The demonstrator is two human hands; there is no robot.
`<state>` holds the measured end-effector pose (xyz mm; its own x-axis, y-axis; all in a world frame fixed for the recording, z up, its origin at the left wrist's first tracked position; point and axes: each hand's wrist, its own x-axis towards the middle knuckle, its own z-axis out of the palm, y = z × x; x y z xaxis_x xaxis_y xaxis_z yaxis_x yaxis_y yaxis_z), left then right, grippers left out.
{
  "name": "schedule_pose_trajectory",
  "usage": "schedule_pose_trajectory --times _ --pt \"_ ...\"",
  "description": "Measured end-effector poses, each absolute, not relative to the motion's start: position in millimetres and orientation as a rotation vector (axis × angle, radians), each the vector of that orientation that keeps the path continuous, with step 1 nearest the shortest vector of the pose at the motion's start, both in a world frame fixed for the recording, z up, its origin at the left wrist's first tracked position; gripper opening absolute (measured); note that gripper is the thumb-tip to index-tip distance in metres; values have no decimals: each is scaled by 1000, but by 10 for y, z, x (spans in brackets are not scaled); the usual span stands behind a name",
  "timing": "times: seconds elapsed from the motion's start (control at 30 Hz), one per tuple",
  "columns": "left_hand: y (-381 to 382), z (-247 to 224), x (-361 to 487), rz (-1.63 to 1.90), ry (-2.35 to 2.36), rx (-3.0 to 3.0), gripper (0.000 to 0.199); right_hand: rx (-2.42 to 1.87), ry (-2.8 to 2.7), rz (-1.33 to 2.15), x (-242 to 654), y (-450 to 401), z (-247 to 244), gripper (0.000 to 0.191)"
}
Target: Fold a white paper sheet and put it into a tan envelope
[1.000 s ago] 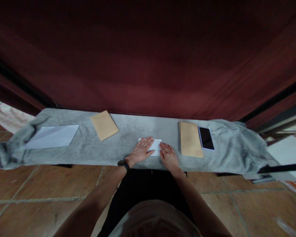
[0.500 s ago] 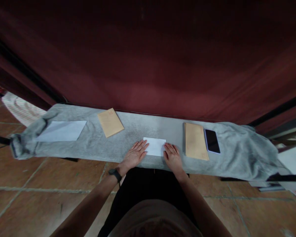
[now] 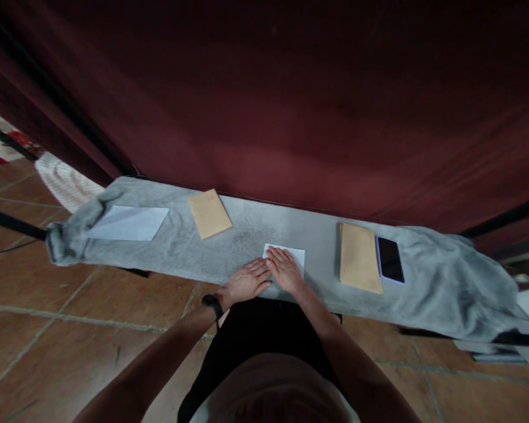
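A small white sheet of paper [image 3: 298, 256], seemingly folded, lies on the grey cloth close in front of me. My right hand [image 3: 284, 270] rests flat across it, fingers stretched out toward its left side and covering much of it. At the paper's left edge lies my left hand [image 3: 248, 280], also flat, with its fingertips meeting those of the right hand. Neither hand grips anything. A dark watch [image 3: 213, 304] is on my left wrist.
The grey cloth [image 3: 308, 223] covers a long narrow surface against a dark red curtain [image 3: 264, 117]. Left of my hands are a brown envelope [image 3: 210, 214] and white paper [image 3: 130, 223]. To the right lie a stack of brown envelopes [image 3: 360, 257] and a phone [image 3: 390, 259].
My right hand has moved left from the paper's right edge onto its surface, up against my left hand. My left hand stays at the left edge. The view has shifted slightly.
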<state>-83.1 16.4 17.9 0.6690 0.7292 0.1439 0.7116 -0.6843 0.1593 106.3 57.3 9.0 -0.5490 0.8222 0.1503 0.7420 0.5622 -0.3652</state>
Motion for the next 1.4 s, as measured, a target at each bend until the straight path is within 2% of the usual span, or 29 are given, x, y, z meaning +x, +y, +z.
schedule_pose_trajectory --times 0.37,0.9,1.4 --pt "158 199 -838 252 1072 2731 63 -1532 -2388 220 1158 542 -40 55" --pt "148 226 -846 285 1028 2744 64 -1639 -2212 47 1623 300 -163 63" --pt "150 197 -927 277 1059 2837 64 -1769 -2163 -1 1743 156 -124 53"
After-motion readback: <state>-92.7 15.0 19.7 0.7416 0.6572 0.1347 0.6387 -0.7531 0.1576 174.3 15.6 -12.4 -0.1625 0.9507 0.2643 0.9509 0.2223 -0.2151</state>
